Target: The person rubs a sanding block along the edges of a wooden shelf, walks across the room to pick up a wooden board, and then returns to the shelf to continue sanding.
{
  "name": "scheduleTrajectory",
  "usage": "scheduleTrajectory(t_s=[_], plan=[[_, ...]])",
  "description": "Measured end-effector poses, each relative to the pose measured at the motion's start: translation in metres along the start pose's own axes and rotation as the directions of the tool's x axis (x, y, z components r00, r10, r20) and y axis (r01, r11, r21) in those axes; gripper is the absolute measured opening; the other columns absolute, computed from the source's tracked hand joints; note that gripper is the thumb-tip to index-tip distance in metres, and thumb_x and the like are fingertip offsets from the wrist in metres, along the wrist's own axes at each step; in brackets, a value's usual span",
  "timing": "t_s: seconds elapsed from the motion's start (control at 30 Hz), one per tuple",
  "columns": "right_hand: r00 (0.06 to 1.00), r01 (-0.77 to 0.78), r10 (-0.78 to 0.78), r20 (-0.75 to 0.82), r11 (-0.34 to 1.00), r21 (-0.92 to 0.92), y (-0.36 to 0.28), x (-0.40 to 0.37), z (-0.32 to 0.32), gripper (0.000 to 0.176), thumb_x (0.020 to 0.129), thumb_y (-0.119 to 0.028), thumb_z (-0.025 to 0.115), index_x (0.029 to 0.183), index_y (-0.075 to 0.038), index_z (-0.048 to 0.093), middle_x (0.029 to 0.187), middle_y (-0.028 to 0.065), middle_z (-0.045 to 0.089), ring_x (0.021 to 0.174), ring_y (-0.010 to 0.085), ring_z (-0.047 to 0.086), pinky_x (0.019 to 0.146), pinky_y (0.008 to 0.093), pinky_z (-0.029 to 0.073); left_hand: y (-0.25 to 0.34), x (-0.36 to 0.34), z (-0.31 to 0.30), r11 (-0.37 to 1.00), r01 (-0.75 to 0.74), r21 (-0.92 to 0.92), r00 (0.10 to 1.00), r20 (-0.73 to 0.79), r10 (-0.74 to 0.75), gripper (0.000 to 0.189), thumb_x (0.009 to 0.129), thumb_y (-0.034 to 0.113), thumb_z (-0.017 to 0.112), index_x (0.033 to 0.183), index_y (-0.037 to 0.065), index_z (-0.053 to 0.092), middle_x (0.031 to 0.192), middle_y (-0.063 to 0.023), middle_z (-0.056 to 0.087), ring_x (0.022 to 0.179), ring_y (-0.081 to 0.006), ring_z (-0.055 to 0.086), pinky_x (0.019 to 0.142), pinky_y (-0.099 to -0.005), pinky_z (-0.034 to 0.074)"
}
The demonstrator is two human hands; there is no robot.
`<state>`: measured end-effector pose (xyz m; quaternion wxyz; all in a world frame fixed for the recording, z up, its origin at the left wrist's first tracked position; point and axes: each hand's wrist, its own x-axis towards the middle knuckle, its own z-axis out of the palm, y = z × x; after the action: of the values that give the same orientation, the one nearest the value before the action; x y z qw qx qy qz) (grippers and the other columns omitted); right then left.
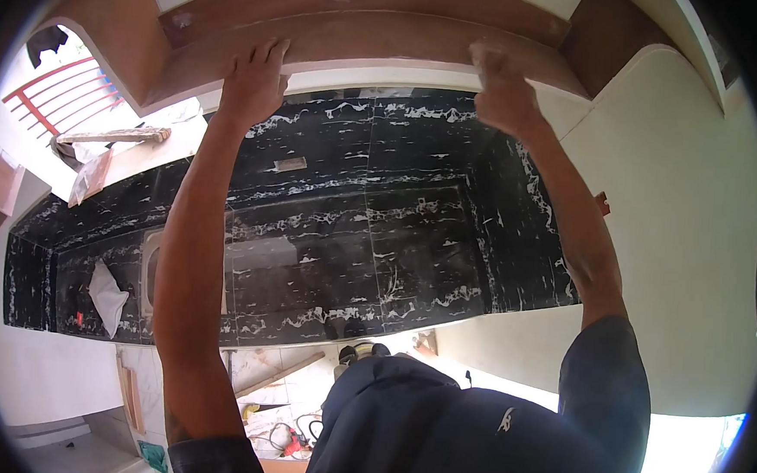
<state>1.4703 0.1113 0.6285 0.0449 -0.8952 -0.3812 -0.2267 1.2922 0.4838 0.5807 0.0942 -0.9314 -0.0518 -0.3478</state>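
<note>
Brown wooden shelf (381, 48) spans the top of my camera view, above the black, white-veined bench (429, 266). I see the left hand (259, 86) and right hand (507, 95) well apart, both touching the shelf's front edge; whether either grips it, I cannot tell.

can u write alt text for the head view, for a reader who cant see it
A person's bare left-hand grip and right-hand grip touch the front edge of a long brown wooden-looking board, above a glossy black, white-veined stone-look counter. A crumpled white piece of material lies toward the counter's left end.
</note>
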Motion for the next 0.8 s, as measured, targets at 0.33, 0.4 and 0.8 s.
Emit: scheduleTrajectory(t_s=[0.33, 0.4, 0.8], plan=[[1.0, -0.009, 0.01, 0.014, 0.994, -0.109, -0.045, -0.015, -0.003, 0.065, 0.083, -0.014, 0.063, 0.143, -0.002, 0.042, 0.14, 0.0265, 0.049, 0.102, 0.0466, 0.066, 0.088, 0.0557, 0.055, -0.003, 0.001, 0.002, 1.0, -0.005, 0.0, 1.0, -0.006, 0.005, 0.059, 0.091, 0.021, 0.066, 0.145, 0.01, 0.046, 0.141, -0.0106, 0.052, 0.131, -0.0337, 0.048, 0.109, -0.0514, 0.038], [0.997, -0.066, 0.069, 0.036, 0.995, -0.078, -0.038, -0.009, -0.005, 0.066, 0.083, -0.016, 0.064, 0.142, 0.003, 0.041, 0.141, 0.0293, 0.045, 0.102, 0.048, 0.066, 0.088, 0.0542, 0.056, -0.007, 0.007, 0.0, 0.999, 0.026, -0.042, 1.0, 0.014, -0.026, 0.059, 0.091, 0.021, 0.066, 0.146, 0.01, 0.046, 0.143, -0.0105, 0.051, 0.132, -0.0334, 0.047, 0.109, -0.0517, 0.037], [0.894, -0.198, 0.099, -0.437, 0.962, -0.187, -0.01, -0.005, 0.061, 0.082, 0.078, -0.006, 0.067, 0.147, 0.014, 0.027, 0.144, 0.0413, 0.031, 0.087, 0.0507, 0.066, 0.058, 0.0475, 0.063, 0.0, 0.001, -0.005, 1.0, 0.011, -0.01, 0.999, 0.037, -0.01, 0.06, 0.091, 0.02, 0.067, 0.146, 0.01, 0.046, 0.146, -0.0105, 0.048, 0.134, -0.0321, 0.044, 0.111, -0.0495, 0.036]])
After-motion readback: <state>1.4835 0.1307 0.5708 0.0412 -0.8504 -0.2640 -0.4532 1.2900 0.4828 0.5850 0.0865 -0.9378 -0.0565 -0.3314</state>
